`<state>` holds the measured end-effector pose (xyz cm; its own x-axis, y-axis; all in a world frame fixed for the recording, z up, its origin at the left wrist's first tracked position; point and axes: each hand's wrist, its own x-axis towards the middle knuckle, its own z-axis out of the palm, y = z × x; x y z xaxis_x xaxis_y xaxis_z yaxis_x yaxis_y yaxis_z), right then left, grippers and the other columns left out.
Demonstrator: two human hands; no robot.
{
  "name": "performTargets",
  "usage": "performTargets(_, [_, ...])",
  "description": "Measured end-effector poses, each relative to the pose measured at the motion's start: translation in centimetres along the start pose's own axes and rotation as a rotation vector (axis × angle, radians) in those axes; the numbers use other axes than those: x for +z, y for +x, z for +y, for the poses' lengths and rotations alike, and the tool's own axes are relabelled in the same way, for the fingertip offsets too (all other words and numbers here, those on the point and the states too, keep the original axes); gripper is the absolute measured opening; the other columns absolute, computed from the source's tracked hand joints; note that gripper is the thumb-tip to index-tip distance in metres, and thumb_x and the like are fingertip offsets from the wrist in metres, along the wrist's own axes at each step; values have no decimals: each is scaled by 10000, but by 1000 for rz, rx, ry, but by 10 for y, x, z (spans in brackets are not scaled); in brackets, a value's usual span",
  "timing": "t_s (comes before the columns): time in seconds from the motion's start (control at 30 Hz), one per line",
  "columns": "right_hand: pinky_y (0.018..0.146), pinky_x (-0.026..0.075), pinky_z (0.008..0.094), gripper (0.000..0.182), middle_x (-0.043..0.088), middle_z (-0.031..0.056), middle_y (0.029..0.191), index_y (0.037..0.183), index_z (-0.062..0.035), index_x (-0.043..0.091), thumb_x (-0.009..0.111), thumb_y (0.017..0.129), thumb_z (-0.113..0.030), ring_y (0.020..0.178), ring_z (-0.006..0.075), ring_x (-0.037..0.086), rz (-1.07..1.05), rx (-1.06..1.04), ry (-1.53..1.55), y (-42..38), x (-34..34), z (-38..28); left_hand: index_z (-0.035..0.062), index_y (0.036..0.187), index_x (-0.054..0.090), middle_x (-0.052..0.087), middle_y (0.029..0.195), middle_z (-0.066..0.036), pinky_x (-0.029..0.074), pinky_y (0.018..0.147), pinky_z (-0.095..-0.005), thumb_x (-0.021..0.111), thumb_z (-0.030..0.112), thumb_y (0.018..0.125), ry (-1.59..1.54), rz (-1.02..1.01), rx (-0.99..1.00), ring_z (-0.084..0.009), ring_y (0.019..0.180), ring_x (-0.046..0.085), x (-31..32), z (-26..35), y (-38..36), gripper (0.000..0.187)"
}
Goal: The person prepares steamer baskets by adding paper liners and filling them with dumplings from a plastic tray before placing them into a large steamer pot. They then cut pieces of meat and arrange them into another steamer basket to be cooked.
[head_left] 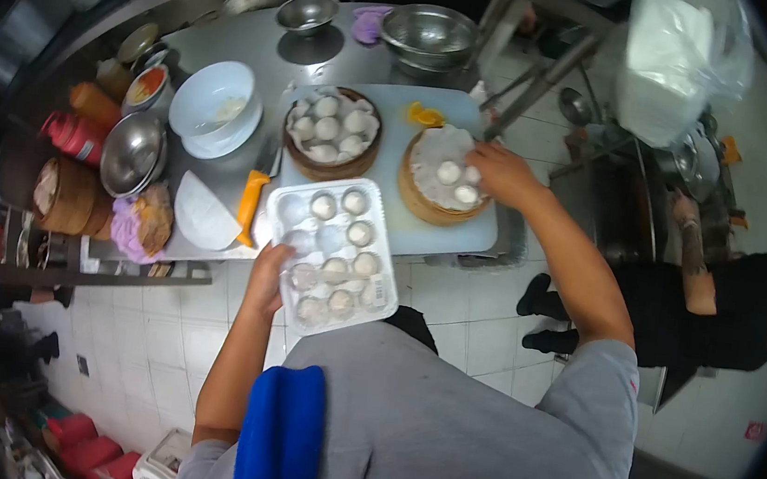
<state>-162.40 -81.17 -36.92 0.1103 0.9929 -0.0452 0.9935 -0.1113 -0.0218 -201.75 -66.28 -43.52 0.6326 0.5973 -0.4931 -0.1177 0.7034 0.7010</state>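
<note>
My left hand (269, 279) grips the near left edge of a white plastic tray (384, 282), tilted in front of my body. Round white buns (360, 233) sit in most of its wells; a few wells at the left hold none. Over the right bamboo steamer (418, 198), my right hand (505, 176) is closed with its fingertips at a white bun (474, 160), partly hidden by them. Other buns (449, 172) lie nearby on the steamer's paper liner (430, 151). A second steamer (316, 172), filled with several buns on paper, stands to the left.
Both steamers stand on a pale cutting board (396, 119). An orange-handled knife (251, 207), paper sheets (207, 212), white bowls (215, 105) and metal bowls (428, 37) share the steel table. A plastic bag (668, 64) hangs upper right. Another person (722, 308) works at right.
</note>
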Motion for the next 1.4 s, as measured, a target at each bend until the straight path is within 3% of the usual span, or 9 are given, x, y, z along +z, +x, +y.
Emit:
performTargets(0.17, [850, 475, 385, 357, 589, 135, 1049, 1084, -68, 591, 681, 751, -159, 1001, 303, 576, 270, 61, 429, 18, -28, -66, -34, 1162, 503, 604, 1007, -119, 524, 790, -324, 508, 89, 832, 29, -18, -18, -197, 892, 616, -3, 4, 4, 353])
performTargets(0.27, [764, 497, 403, 295, 598, 120, 973, 1011, -52, 603, 689, 760, -183, 905, 309, 596, 168, 11, 682, 35, -2, -139, -29, 1185, 490, 602, 1019, -122, 521, 810, -332, 512, 99, 836, 3, -4, -55, -207, 908, 613, -3, 7, 9, 372])
performTargets(0.37, [724, 505, 414, 331, 577, 118, 938, 1042, -68, 572, 690, 750, -169, 904, 310, 591, 285, 23, 610, 48, 28, -196, -11, 1194, 482, 596, 1033, -128, 525, 812, -349, 528, 118, 841, -53, -58, 41, -222, 906, 616, 16, 11, 6, 378])
performTargets(0.47, [701, 514, 418, 421, 560, 104, 925, 1109, -105, 526, 694, 725, -146, 914, 307, 587, 381, 97, 548, 55, 39, -218, 10, 1178, 485, 587, 1046, -138, 534, 800, -378, 569, 180, 837, -149, -96, -51, -243, 893, 622, 14, 12, 13, 390])
performTargets(0.6, [739, 497, 422, 451, 568, 96, 994, 1120, -100, 523, 710, 712, -149, 907, 310, 594, 356, 32, 528, 60, 42, -219, 6, 1155, 505, 601, 1029, -148, 547, 779, -390, 610, 230, 806, -157, -24, -115, -259, 901, 629, 3, 9, 22, 427])
performTargets(0.8, [732, 491, 420, 398, 545, 106, 985, 1041, -73, 517, 707, 698, -144, 912, 318, 583, 287, 67, 499, 60, 35, -219, -4, 1149, 513, 602, 1023, -152, 550, 777, -383, 589, 230, 810, -239, -178, -204, -255, 868, 640, 13, 16, 16, 419])
performTargets(1.0, [707, 483, 442, 401, 508, 138, 1012, 1004, -45, 499, 706, 685, -169, 898, 340, 555, 408, 101, 601, 58, 44, -209, 7, 1168, 500, 607, 1027, -120, 534, 796, -372, 596, 241, 826, -154, -126, -105, -234, 912, 626, 11, 7, 25, 425])
performTargets(1.2, [722, 494, 437, 370, 571, 139, 953, 987, -45, 514, 703, 693, -167, 884, 345, 597, 594, 327, 622, 51, -2, -96, 9, 1171, 502, 606, 1046, -131, 526, 809, -379, 590, 271, 839, -180, -44, -69, -252, 927, 622, 23, 13, 13, 432])
performTargets(1.4, [750, 520, 411, 352, 584, 150, 981, 1078, -64, 542, 629, 746, -141, 958, 300, 600, 150, 323, 37, 39, -15, -36, 11, 1169, 508, 607, 1048, -134, 519, 820, -376, 599, 274, 837, -187, -54, -88, -257, 939, 618, 25, 14, 12, 434])
